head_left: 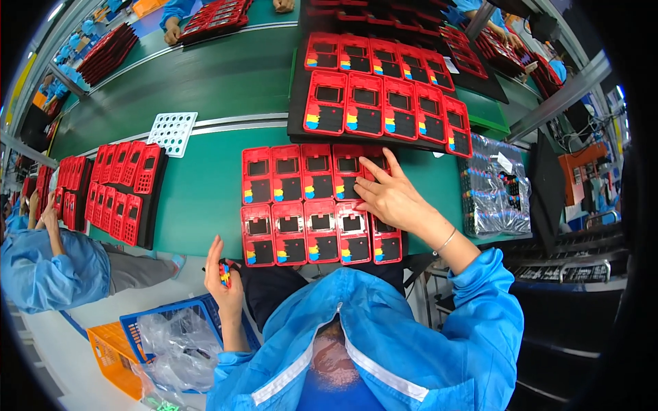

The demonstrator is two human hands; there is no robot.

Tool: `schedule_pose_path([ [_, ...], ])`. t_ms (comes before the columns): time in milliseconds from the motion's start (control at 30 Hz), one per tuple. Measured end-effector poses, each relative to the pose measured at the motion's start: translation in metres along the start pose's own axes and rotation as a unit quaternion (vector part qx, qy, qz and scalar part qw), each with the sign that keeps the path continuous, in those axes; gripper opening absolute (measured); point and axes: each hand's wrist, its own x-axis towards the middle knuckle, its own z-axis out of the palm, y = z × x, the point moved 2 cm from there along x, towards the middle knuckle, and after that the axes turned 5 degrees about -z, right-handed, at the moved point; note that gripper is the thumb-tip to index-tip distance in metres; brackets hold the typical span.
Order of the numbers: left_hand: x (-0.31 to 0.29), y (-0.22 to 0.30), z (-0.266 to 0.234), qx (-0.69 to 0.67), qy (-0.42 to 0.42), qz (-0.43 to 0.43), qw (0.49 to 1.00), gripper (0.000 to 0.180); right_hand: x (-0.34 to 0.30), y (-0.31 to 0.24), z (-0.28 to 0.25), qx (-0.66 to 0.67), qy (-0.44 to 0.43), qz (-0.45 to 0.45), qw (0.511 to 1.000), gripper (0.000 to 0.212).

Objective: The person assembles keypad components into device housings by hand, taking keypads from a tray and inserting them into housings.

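Note:
A block of red plastic device housings (317, 159) lies in two rows at the table's near edge. Each has a dark window and a black lower part with small yellow, blue and red pieces at one corner. My right hand (394, 195), fingers spread, rests over the right end of these rows and partly hides the housings there. I cannot make out anything in its fingers. Left of the rows, off the table edge, my left hand (224, 281) is cupped around several small coloured pieces (225, 272) of red, yellow and blue.
A raised black tray (296, 127) of similar housings stands beyond my right hand. Plastic-wrapped coloured parts (495, 188) lie at right. Left are a white perforated tray (173, 133) and keypad-faced red housings (123, 178). Blue crate (130, 329) below; a co-worker (55, 264) sits far left.

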Motion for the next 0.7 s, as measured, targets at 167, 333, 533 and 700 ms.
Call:
schedule_pose_path([
  [167,0.001,0.001,-0.003,0.012,-0.005,0.003,1.000,0.068,0.010,-0.011,0.010,0.053,-0.027,-0.024,0.998,0.035],
  [333,0.000,-0.001,-0.007,0.008,0.012,0.011,1.000,0.066,0.027,-0.008,0.004,0.065,0.001,-0.032,0.997,0.033],
  [533,0.004,-0.009,-0.006,-0.088,-0.010,-0.093,0.992,0.066,0.048,-0.016,0.022,0.102,0.043,-0.066,0.992,0.025],
  [700,0.001,-0.023,-0.006,-0.148,-0.015,-0.179,0.972,0.066,0.059,-0.016,0.014,0.071,0.035,-0.064,0.995,0.027],
])
